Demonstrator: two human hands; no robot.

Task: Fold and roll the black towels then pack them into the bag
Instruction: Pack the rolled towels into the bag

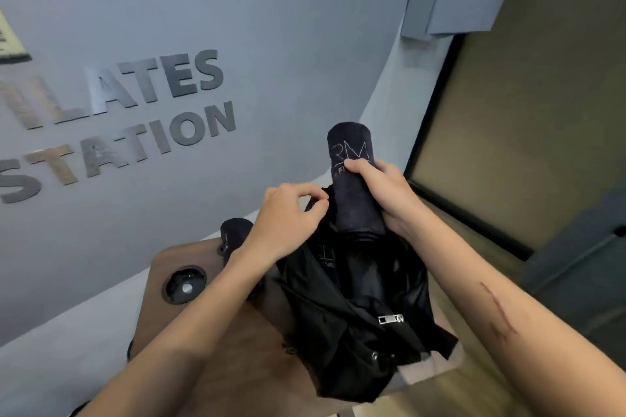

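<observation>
Both forearms reach in from the bottom edge, the right one marked with a long reddish scratch. Beyond them the grey wall fills most of the view, carrying raised dark letters that read "LATES" over "STATION"; the start of the upper word is cut off at the left edge. A tan panel with a dark frame stands to the right of the wall.

Below, a brown wooden counter with a rounded corner carries a black bag, its mouth open upward and a silver zip pull lying on its front. A round black grommet is set into the counter near its left corner.

The right hand has its fingers wrapped round a rolled black towel, held upright with its lower end inside the bag's mouth. Pale stitching on the roll shows "RM" and, under it, "FI" before the thumb covers the rest. The left hand pinches the bag's rim just beside the roll, fingers curled on the fabric. A second rolled towel lies on the counter behind the left wrist, partly hidden by it.
</observation>
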